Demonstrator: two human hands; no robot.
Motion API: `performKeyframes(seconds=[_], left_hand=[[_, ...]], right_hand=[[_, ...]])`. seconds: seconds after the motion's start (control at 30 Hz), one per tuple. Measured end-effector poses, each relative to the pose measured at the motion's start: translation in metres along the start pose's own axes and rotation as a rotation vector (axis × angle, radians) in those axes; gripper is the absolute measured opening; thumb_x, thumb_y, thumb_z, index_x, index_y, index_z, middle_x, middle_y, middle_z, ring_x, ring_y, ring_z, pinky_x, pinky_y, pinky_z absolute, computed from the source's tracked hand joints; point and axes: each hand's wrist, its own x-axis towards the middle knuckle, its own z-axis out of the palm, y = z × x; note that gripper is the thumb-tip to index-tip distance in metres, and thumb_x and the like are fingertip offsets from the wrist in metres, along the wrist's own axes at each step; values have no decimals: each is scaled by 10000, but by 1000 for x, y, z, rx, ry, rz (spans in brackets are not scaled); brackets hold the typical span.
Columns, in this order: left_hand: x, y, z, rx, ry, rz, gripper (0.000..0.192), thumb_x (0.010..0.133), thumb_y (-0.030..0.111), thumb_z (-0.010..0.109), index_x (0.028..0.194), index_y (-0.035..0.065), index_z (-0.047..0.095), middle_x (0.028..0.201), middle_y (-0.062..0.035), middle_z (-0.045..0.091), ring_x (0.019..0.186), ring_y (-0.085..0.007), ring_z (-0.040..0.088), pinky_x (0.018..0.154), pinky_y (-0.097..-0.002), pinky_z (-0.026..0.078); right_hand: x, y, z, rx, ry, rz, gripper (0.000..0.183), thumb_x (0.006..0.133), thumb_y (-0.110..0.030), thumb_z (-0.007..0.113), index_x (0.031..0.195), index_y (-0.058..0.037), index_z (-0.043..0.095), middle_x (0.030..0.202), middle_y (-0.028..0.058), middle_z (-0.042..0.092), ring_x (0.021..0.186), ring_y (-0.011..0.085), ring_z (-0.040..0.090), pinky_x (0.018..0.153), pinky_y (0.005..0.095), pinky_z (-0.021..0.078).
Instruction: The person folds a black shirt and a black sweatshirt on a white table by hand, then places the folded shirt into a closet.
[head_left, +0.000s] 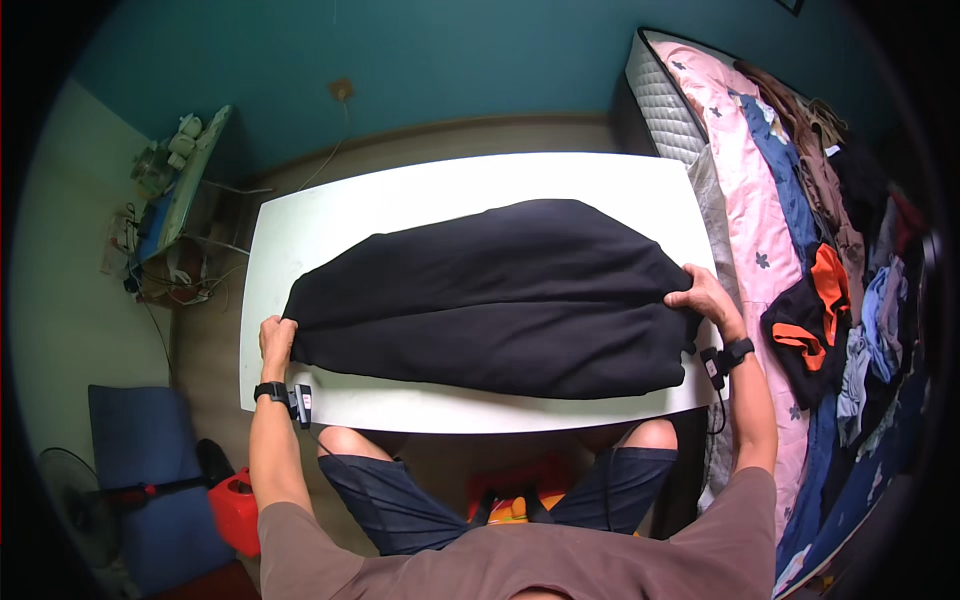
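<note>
A black cloth garment (480, 300) lies lengthwise across the white table (442, 180), with a long crease running along its middle. Its exact kind cannot be told. My left hand (276, 339) grips the narrow left end between thumb and fingers. At the wider right end, my right hand (705, 296) pinches the edge, with the thumb on top of the cloth. Small wrinkles spread from the right grip. Each of my wrists bears a black strap with a small device and a cable.
On the right stands a bed with a pink sheet (750, 202) and piled clothes, among them a black and orange garment (810, 330). A side table (196, 176) with a jar and cups is at the left. Below it are a blue chair (142, 442), a red plastic container (234, 514) and a fan (75, 502).
</note>
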Motion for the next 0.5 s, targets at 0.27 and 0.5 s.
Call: performKeyframes(seconds=[0.27, 0.5], left_hand=[[12, 42, 13, -285, -80, 243, 718, 742, 364, 688, 1317, -33, 522, 1167, -237, 622, 1080, -355, 600, 954, -400, 461], [35, 88, 44, 184, 0, 838, 349, 766, 202, 647, 1046, -6, 627, 1132, -207, 632, 1133, -379, 556, 946, -448, 445]], right_hand=[[7, 21, -2, -132, 235, -93, 737, 772, -321, 763, 1380, 6, 506, 1296, 188, 601, 1115, 314, 614, 938, 367, 499], [78, -58, 33, 44, -31, -345, 737, 792, -291, 782, 1418, -39, 485, 1369, 207, 549, 1237, 314, 541, 1009, 395, 462]])
